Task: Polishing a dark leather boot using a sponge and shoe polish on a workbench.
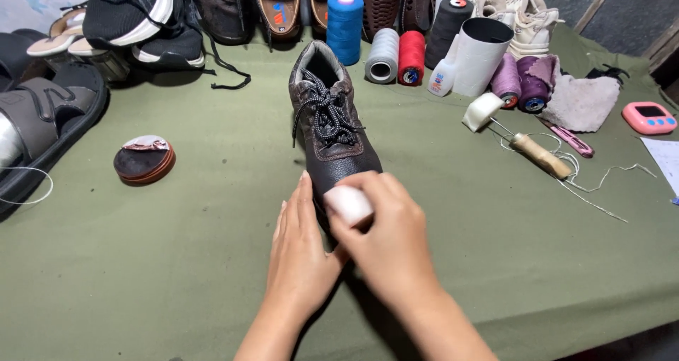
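Near the middle of the green desk (177, 262) stands a dark brown leather shoe (332, 120), toe toward the person, laces loosely tied. The left hand (300, 251) lies flat and open against the left side of the toe, steadying it. The right hand (385, 237) is closed around a small white block (348, 204), pressing it on the toe cap.

Only an open palm braces the shoe, so a hard push with the block could slide or twist it across the cloth. The block shows only a little past the fingers, so it could slip out of the grip. Loose lace ends hang close to the working area and could be caught or smeared.

To the left sits an open round tin (144, 160). To the right, a wooden-handled awl (541, 154) with trailing thread (601, 181) lies well apart; a wide sweep of the right arm could snag it. Far behind stand 3 thread spools (382, 53).
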